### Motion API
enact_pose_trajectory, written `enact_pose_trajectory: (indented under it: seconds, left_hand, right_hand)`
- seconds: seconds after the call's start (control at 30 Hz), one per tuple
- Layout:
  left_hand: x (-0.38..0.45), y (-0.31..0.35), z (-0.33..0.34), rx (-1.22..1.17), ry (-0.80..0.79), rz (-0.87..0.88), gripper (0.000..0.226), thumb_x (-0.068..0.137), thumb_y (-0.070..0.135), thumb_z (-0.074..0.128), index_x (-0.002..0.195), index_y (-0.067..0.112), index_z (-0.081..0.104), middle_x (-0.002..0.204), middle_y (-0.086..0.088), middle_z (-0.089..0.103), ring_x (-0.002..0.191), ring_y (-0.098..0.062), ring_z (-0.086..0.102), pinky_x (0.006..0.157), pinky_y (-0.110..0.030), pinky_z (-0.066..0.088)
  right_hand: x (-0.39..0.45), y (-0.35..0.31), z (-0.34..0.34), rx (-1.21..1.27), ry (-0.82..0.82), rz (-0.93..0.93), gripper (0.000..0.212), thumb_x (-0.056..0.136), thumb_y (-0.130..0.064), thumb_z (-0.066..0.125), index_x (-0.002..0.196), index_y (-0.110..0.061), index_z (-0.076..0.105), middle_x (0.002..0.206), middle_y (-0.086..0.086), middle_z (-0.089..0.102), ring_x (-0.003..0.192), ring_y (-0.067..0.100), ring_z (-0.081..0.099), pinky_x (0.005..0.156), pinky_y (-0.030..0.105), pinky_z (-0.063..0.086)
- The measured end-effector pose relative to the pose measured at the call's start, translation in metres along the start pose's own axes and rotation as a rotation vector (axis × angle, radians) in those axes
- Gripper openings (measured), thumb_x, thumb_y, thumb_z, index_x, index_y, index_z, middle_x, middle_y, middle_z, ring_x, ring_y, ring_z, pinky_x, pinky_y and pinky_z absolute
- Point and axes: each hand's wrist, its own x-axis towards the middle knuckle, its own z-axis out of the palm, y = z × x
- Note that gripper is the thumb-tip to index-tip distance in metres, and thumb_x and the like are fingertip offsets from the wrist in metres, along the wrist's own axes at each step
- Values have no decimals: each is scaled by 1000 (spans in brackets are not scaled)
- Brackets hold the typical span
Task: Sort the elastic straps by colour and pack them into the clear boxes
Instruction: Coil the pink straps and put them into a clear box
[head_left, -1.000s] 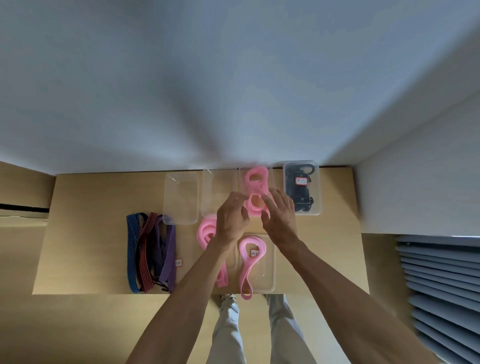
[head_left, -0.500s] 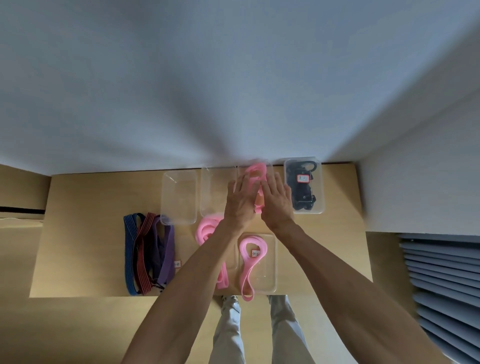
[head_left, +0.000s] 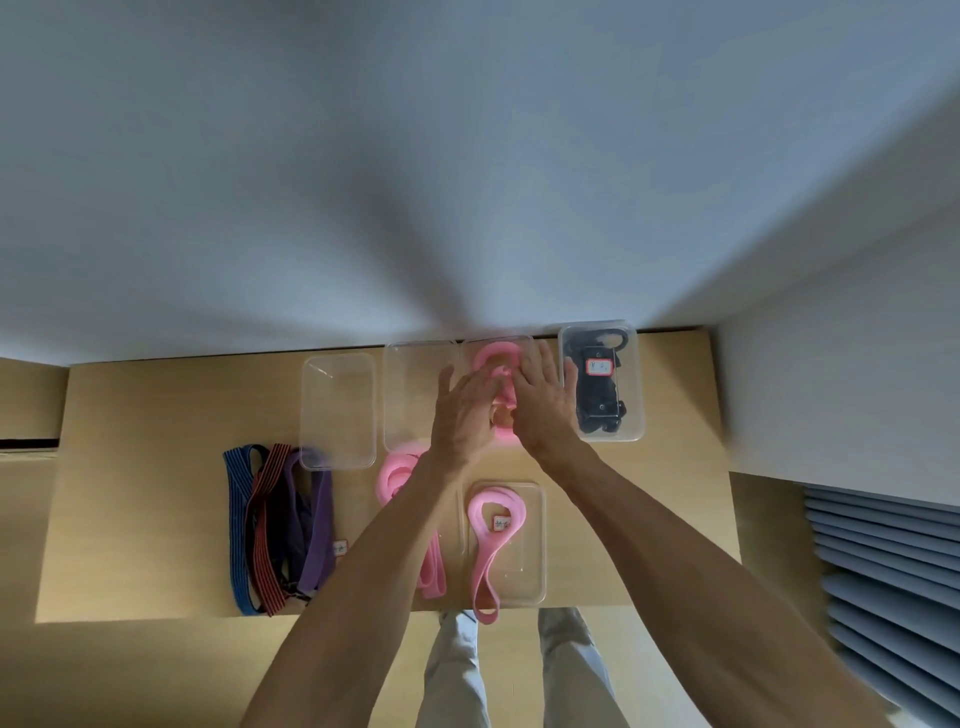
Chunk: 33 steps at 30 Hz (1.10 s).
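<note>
At the table's (head_left: 130, 493) far edge, my left hand (head_left: 462, 415) and right hand (head_left: 540, 400) have moved forward from a second ago, flat fingers now pressing the pink strap (head_left: 496, 358) down into its clear box (head_left: 522, 343), strap beneath both palms.

A pale grey-blue wall (head_left: 467, 156) fills the upper half of the view, smooth and unmarked, with soft shadow fanning out from its middle. A light wooden table (head_left: 156, 493) stands with its far edge flush against that wall. Past the table's right edge a second wall surface (head_left: 841, 374) juts forward in the same pale tone. Below it hang grey horizontal blind slats (head_left: 893, 582), reaching toward the lower right corner. The floor (head_left: 130, 675) under the table's near edge has a similar warm tan. Light is soft and even.
</note>
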Motion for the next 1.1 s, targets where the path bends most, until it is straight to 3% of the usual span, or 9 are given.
enact_pose_trajectory:
  seconds: [0.17, 0.33, 0.43, 0.53, 0.63, 0.7, 0.8, 0.93, 1.1]
  left_hand:
    - [14, 7, -9, 67, -69, 47, 46, 86, 30, 70, 130, 33, 61, 142, 12, 54, 134, -15, 47, 116, -45, 19]
    - [9, 6, -22, -114, 95, 142, 31, 74, 6, 82, 103, 16, 76, 123, 0, 69, 118, -20, 63, 97, -37, 47]
    - [-4, 9, -34, -164, 126, 64, 44, 72, 10, 86, 114, 11, 73, 122, -6, 71, 112, -26, 67, 94, -39, 54]
    - [-25, 13, -49, -267, 229, -46, 27, 85, 24, 59, 103, 9, 73, 107, -7, 72, 92, -24, 69, 75, -34, 59]
    - [-51, 11, -47, -319, 257, -148, 24, 89, 4, 51, 98, 4, 73, 96, -11, 71, 81, -28, 69, 68, -37, 58]
    - [-69, 11, -43, -326, 189, -227, 25, 86, -10, 56, 101, 1, 73, 96, -14, 71, 83, -31, 70, 73, -40, 58]
    - [-93, 15, -33, -276, -21, -292, 20, 90, -5, 53, 99, 1, 70, 94, -12, 71, 87, -27, 67, 75, -32, 52]
    - [-121, 20, -15, -197, -287, -290, 21, 93, 3, 56, 109, 8, 70, 100, -10, 73, 89, -26, 68, 77, -34, 54]
    - [-139, 29, 10, -145, -286, -290, 23, 97, 11, 58, 119, 9, 66, 110, -9, 71, 92, -23, 68, 77, -28, 52]
  right_hand:
    - [-3, -5, 6, -5, 14, -11, 73, 99, -34, 49, 159, -16, 11, 167, 5, -5, 154, 29, -11, 122, 52, -1]
    - [-18, -12, 1, 119, 239, -19, 53, 91, -22, 61, 142, -11, 50, 150, 6, 46, 151, 30, 21, 119, 52, 19]
    - [-32, -13, 0, 164, 226, -27, 52, 92, -19, 62, 142, -8, 50, 152, 8, 45, 151, 30, 23, 118, 49, 19]
    - [-44, -12, -2, 202, 280, -22, 47, 90, -5, 55, 137, -6, 55, 149, 9, 48, 147, 30, 31, 118, 46, 23]
    - [-64, -19, -5, 348, 446, -20, 43, 77, 14, 55, 116, 2, 67, 119, 17, 67, 113, 37, 63, 91, 49, 53]
    - [-81, -23, 1, 492, 499, 57, 39, 74, 19, 55, 107, 3, 70, 102, 19, 70, 86, 40, 68, 69, 46, 58]
    - [-102, -27, 15, 599, 276, 263, 37, 88, 5, 50, 120, -5, 67, 111, 16, 71, 93, 35, 68, 78, 41, 56]
    - [-126, -31, 41, 601, -159, 459, 38, 87, -9, 57, 125, -17, 61, 117, 12, 67, 105, 33, 64, 81, 32, 51]
    - [-139, -37, 63, 640, -130, 515, 34, 83, -12, 67, 117, -10, 62, 112, 13, 67, 99, 32, 63, 77, 32, 48]
